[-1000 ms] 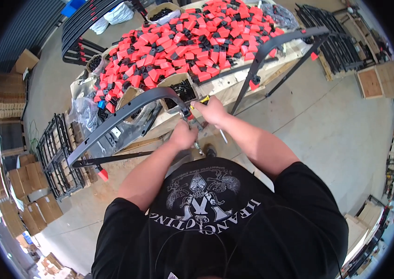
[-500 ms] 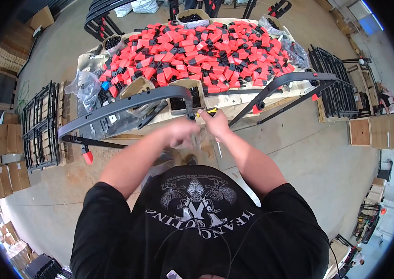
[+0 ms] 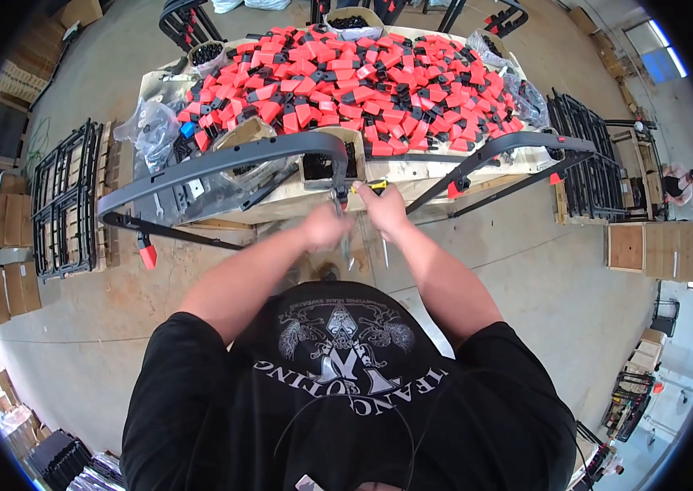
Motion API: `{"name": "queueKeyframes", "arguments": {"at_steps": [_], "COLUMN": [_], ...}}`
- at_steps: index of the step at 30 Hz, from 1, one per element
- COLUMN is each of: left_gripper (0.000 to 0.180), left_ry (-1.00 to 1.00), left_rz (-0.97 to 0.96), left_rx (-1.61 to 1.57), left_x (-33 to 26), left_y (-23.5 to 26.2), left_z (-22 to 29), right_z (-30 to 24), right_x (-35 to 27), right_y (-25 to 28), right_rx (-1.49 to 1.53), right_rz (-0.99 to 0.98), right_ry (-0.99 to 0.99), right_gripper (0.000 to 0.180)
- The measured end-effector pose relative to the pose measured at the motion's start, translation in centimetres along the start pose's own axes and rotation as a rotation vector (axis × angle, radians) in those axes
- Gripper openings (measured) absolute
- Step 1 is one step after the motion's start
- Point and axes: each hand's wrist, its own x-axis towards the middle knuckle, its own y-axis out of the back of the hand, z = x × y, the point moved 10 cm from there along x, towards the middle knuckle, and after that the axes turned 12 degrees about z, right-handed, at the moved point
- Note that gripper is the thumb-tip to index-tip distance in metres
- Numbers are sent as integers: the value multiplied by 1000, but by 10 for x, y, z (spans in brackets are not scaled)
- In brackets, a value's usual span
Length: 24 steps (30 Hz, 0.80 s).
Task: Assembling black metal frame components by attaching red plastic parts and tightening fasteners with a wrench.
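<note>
Head view: both hands are working at the near edge of the table (image 3: 444, 176). The right hand (image 3: 385, 209) is pinching a yellow-handled tool (image 3: 369, 186) against the end of the curved grey bar (image 3: 223, 160). The left hand (image 3: 326, 229) is blurred, so I cannot tell its grip. Risk: the bar is overhanging the table to the left, so sideways pressure may be swinging it. The tool could slip off, and the red and black parts (image 3: 363, 82) heaped just beyond could scatter.

A pale worktable (image 3: 444, 170) carries a heap of red-and-black plastic parts (image 3: 363, 78), clear plastic bags (image 3: 150, 131), and two long dark curved frames (image 3: 223, 159).
</note>
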Motion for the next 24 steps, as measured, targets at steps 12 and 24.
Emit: {"name": "queueKeyframes", "arguments": {"at_steps": [12,24], "left_gripper": [26,42], "left_ry": [-412,-152], "left_rz": [362,240], "left_rx": [386,629], "left_x": [13,2], "left_y": [8,0], "left_z": [0,11], "right_z": [-11,-23], "right_x": [-4,-6], "right_y": [2,12], "right_rx": [31,-72], "right_rz": [12,74], "right_ry": [72,133], "right_gripper": [53,58]}}
